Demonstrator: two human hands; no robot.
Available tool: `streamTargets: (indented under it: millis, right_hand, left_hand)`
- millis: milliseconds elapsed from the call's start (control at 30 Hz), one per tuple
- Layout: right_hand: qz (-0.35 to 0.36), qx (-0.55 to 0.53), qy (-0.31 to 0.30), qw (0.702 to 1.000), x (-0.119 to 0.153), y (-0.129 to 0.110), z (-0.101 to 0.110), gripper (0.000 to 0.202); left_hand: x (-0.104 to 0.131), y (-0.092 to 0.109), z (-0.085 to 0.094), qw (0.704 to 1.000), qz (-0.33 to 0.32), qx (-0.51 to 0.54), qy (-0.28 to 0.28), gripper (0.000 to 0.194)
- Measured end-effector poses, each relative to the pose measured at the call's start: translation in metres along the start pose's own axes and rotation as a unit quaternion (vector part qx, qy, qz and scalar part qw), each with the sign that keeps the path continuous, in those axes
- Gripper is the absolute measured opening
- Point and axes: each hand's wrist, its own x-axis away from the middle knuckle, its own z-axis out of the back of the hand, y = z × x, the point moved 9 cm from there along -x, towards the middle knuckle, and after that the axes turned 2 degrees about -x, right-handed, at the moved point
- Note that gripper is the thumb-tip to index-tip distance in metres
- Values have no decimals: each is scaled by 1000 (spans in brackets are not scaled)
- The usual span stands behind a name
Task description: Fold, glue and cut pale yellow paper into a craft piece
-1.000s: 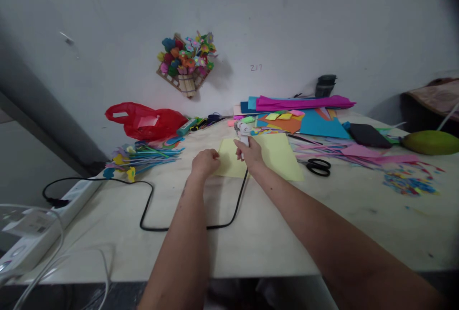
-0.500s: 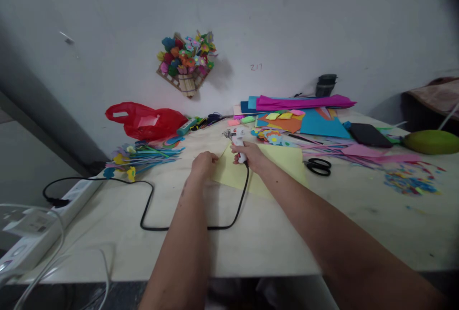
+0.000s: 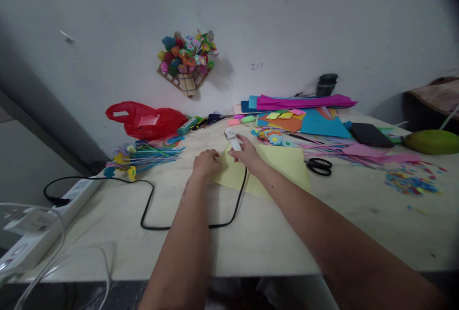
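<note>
A white glue gun (image 3: 234, 143) with a black cord is held in my right hand (image 3: 248, 153), above the left part of a yellow paper sheet (image 3: 283, 161). My left hand (image 3: 207, 162) is closed at the left edge of the sheet, its fingers curled; what they pinch is too small to make out. The cord (image 3: 238, 204) runs down from the glue gun, passes behind my left forearm and loops left to a power strip (image 3: 77, 190).
Left are a red bag (image 3: 158, 123) and paper flowers with stems (image 3: 154, 154). Black scissors (image 3: 319, 166) lie right of the sheet. Colored papers (image 3: 322, 122), a dark phone-like slab (image 3: 370, 135) and paper scraps (image 3: 412, 181) are further right. A flower decoration (image 3: 186, 63) hangs on the wall.
The glue gun has turned and shifted slightly left in my right hand. My left hand has moved slightly right, and its fingers are more curled.
</note>
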Motion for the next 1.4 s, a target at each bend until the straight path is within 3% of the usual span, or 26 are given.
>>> streamTargets:
  millis: [67, 167, 400, 500, 633, 733, 833, 1200, 1400]
  right_hand:
    - [30, 46, 12, 998, -1, -2, 0, 71]
    - [67, 127, 28, 989, -1, -5, 1, 79]
    - [115, 266, 46, 956, 5, -17, -3, 69]
    - [121, 290, 48, 948, 7, -20, -5, 63]
    - [127, 281, 40, 950, 5, -19, -6, 55]
    - [125, 260, 31, 957, 4, -17, -5, 51]
    - [124, 246, 25, 961, 4, -16, -6, 48]
    - [158, 272, -15, 949, 9, -17, -20, 32]
    - [170, 157, -30, 972, 6, -15, -19, 26]
  left_hand:
    - [0, 3, 0, 1000, -5, -10, 14, 36]
    - [1, 4, 0, 999, -2, -22, 28, 37]
    - [2, 9, 1, 999, -18, -27, 36, 39]
    - [0, 10, 6, 998, -22, 16, 62, 36]
    - [-6, 9, 7, 975, -25, 203, 81, 32]
    - [-8, 16, 4, 916, -50, 391, 69, 29]
    - [-6, 20, 3, 871, -45, 485, 64, 30]
    - [-4, 12, -1, 841, 30, 531, 100, 44]
    - [-3, 12, 6, 829, 13, 543, 132, 43]
